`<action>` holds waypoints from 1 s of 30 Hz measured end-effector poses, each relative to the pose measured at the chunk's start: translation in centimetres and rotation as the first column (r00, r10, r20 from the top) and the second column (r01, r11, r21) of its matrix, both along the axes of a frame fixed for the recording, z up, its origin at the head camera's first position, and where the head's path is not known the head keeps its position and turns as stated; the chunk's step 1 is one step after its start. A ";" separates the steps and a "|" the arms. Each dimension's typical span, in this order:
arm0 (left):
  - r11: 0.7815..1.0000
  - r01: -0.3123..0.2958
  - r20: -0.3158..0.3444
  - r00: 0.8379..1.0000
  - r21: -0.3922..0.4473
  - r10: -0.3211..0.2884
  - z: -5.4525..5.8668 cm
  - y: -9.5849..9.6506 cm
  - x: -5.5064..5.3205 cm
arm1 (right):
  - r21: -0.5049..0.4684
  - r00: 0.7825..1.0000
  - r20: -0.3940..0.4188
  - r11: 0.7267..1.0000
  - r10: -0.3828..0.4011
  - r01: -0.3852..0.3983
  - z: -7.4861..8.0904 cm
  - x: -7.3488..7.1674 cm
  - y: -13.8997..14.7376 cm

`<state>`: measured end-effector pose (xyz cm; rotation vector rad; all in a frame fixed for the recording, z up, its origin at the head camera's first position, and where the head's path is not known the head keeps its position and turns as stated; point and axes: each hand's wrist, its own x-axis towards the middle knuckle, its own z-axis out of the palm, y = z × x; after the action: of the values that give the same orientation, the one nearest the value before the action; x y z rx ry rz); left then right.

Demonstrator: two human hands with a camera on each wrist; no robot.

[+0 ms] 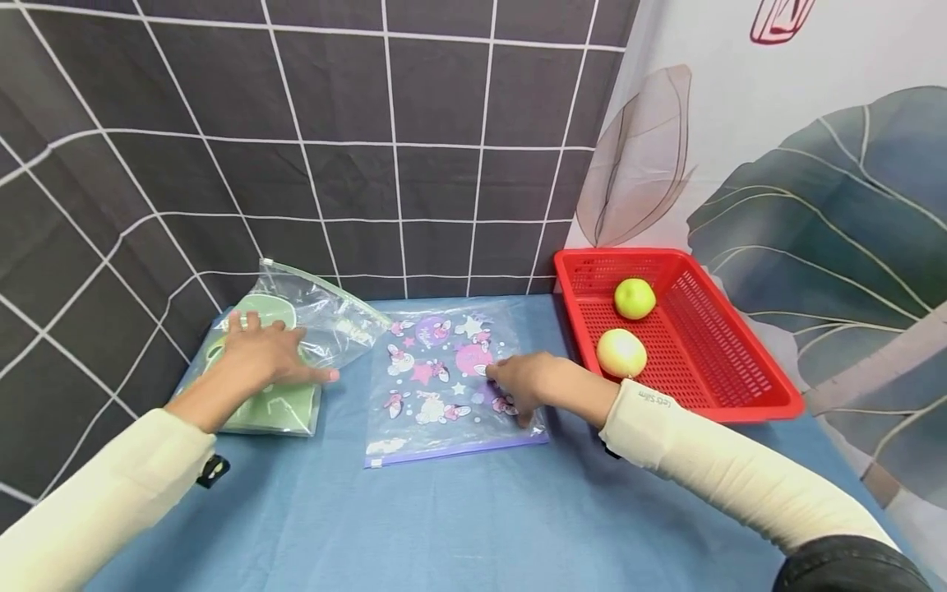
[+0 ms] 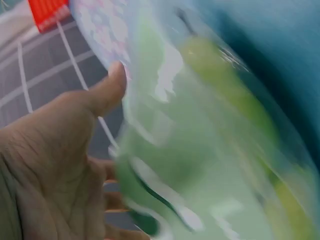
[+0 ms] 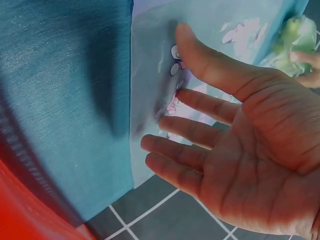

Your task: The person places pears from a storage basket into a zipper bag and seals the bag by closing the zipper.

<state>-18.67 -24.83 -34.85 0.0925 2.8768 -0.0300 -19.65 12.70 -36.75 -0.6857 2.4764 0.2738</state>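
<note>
On the left, my left hand lies spread over a clear zip bag holding a light-green flat item. In the left wrist view, yellow-green rounded shapes show blurred through the plastic, beside the green item, which has a dark slot. A second clear zip bag, printed with rabbits and stars, lies flat in the middle, its purple zip strip toward me. Over its right edge is my right hand, fingers extended and apart in the right wrist view; nothing is held in it.
At the right stands a red basket with a green apple and a paler yellow fruit inside. Blue cloth covers the table. A dark gridded curtain hangs along the back and left.
</note>
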 end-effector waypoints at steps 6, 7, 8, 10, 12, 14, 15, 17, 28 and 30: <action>0.955 0.232 -0.211 0.958 0.182 -0.192 -0.2 7.1 -0.3 | -0.018 1.000 -0.022 1.000 -0.013 0.012 0.4 -0.6 1.3; 0.931 0.280 -0.205 0.950 0.235 -0.234 -0.4 8.4 -0.1 | -0.026 0.999 -0.034 1.000 -0.008 0.008 0.5 -0.7 1.5; 0.903 0.319 -0.180 0.944 0.287 -0.276 -0.7 9.8 0.1 | -0.037 0.999 -0.048 0.999 -0.001 -0.001 0.6 -0.7 1.7; 0.846 0.366 -0.102 0.929 0.388 -0.355 -1.3 12.4 0.7 | -0.062 0.997 -0.079 0.998 0.012 -0.016 0.9 -0.8 2.0; 0.795 0.418 -0.049 0.895 0.441 -0.443 -1.9 14.8 1.5 | -0.085 0.993 -0.115 0.996 0.026 -0.036 1.1 -0.8 2.3; 0.756 0.474 -0.031 0.855 0.452 -0.518 -2.7 16.6 2.2 | -0.103 0.987 -0.153 0.993 0.041 -0.057 1.3 -0.8 2.5; 0.739 0.501 -0.033 0.837 0.450 -0.547 -3.0 17.4 2.5 | -0.112 0.984 -0.171 0.992 0.046 -0.066 1.4 -0.8 2.6; 0.715 0.542 -0.039 0.808 0.442 -0.588 -3.7 18.4 3.1 | -0.132 0.978 -0.198 0.987 0.061 -0.088 1.5 -0.7 2.7; 0.620 0.616 -0.089 0.741 0.487 -0.666 -12.0 18.9 1.0 | -0.253 0.965 -0.259 0.961 0.042 -0.110 1.4 0.2 3.8; 0.604 0.612 -0.075 0.732 0.511 -0.678 -12.2 19.1 0.5 | -0.275 0.961 -0.275 0.956 0.026 -0.105 1.6 0.2 4.2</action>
<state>-18.18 -5.76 -47.06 1.1967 2.4690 0.5786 -19.50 16.86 -35.19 -0.9044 2.7891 0.0287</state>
